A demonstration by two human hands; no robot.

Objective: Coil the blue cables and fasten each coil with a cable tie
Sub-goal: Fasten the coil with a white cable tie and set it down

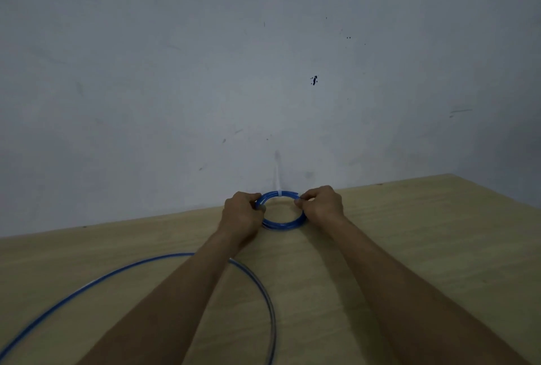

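A small blue cable coil (282,222) is held upright over the far part of the wooden table (409,247). My left hand (243,212) grips its left side and my right hand (322,203) pinches its right side. A white cable tie (277,193) wraps the top of the coil, and its long tail sticks straight up against the wall. A second blue cable (117,274) lies loose on the table in a wide arc, running under my left forearm and off the bottom edge.
A grey-white wall (263,72) with small dark marks rises directly behind the table. The table's far edge meets the wall just behind the coil, and its right corner shows at the far right.
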